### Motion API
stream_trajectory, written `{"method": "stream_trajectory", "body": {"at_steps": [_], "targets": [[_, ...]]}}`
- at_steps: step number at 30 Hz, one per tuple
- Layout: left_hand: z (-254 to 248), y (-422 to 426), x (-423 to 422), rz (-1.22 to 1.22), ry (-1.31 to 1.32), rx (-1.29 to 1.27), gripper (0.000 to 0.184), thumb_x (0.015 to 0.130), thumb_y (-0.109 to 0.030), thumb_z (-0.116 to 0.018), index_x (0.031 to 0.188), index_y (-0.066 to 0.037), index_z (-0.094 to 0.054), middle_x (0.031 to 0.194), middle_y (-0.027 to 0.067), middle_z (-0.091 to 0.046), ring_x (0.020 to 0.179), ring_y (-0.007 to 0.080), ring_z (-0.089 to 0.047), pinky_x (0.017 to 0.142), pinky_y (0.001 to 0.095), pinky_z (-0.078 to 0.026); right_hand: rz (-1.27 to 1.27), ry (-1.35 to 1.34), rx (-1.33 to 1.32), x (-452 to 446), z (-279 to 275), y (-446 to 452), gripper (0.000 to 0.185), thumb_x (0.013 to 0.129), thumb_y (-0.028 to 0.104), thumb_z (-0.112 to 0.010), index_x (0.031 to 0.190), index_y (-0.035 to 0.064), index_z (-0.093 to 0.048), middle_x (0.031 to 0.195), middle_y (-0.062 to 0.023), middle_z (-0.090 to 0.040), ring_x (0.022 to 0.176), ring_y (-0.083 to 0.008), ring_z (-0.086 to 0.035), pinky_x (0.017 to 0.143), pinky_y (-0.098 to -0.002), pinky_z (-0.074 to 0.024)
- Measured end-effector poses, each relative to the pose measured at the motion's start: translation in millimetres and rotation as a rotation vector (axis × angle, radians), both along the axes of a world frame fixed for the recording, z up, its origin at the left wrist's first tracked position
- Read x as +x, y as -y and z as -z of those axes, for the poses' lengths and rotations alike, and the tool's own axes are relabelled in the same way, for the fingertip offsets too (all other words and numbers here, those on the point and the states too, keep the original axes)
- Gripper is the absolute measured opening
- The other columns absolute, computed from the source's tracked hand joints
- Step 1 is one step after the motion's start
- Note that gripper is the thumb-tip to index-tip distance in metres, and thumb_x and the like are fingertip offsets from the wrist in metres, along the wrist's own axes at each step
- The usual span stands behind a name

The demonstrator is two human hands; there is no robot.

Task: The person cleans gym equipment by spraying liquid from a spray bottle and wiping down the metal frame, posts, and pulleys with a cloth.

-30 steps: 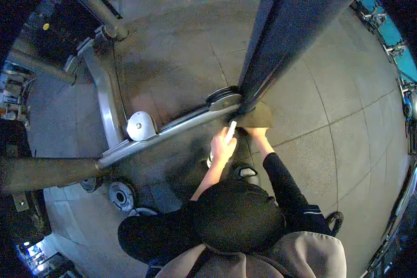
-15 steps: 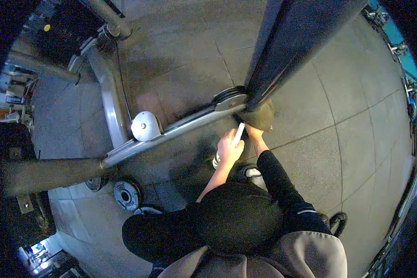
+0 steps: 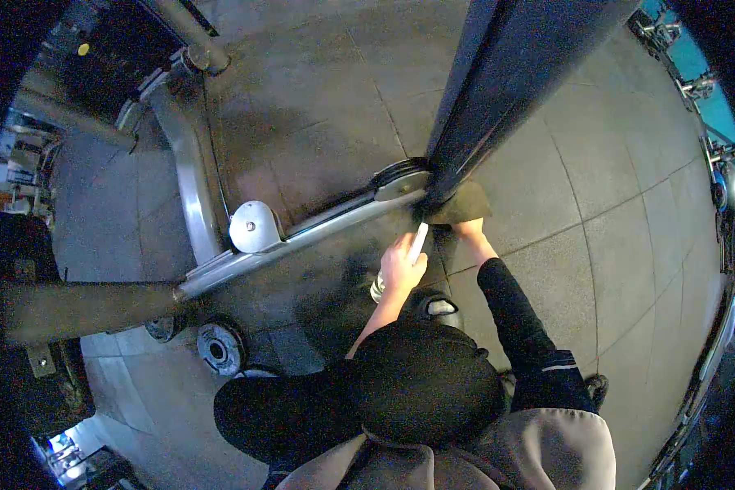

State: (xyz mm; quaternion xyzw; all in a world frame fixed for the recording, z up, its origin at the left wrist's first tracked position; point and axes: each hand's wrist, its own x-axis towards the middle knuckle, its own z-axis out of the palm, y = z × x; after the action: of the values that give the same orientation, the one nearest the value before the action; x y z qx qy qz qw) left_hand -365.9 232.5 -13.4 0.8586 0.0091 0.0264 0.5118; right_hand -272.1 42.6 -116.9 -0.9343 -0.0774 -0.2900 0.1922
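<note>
My left hand (image 3: 402, 268) is closed around a slim white object (image 3: 418, 240), held upright just below the frame's foot; its kind is not clear. A band circles that wrist. My right hand (image 3: 470, 229) presses a brown-olive cloth (image 3: 465, 202) against the base of the thick dark upright post (image 3: 498, 90); its fingers are partly hidden by the cloth. Beside the post, a black pulley wheel (image 3: 402, 174) sits on the silver frame bar (image 3: 327, 231). Further left, a round silver pulley cover (image 3: 253, 226) is mounted on the same bar.
Weight plates (image 3: 220, 347) lie on the tiled floor (image 3: 539, 310) at lower left. A curved silver frame leg (image 3: 189, 175) rises behind the bar. A blurred padded roller (image 3: 90, 310) juts in from the left. My shoe (image 3: 441, 309) is below my hands.
My right hand has shifted right along the cloth, and the cloth has changed shape. My left hand with the white object has barely moved.
</note>
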Motion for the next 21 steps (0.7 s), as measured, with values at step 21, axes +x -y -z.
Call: {"method": "stream_trajectory", "body": {"at_steps": [21], "targets": [[2.6, 2.2, -5.0, 0.012, 0.035, 0.048, 0.032, 0.062, -0.015, -0.059, 0.092, -0.006, -0.055, 0.078, 0.0184, -0.057, 0.072, 0.0389, -0.057, 0.064, 0.0455, -0.046, 0.0, -0.288, -0.114, 16.2, -8.8, 33.3, 0.035, 0.07, 0.029, -0.061, 0.099, 0.0096, -0.058, 0.098, -0.0109, -0.06, 0.093, -0.0308, -0.055, 0.079, -0.0411, -0.044]]}}
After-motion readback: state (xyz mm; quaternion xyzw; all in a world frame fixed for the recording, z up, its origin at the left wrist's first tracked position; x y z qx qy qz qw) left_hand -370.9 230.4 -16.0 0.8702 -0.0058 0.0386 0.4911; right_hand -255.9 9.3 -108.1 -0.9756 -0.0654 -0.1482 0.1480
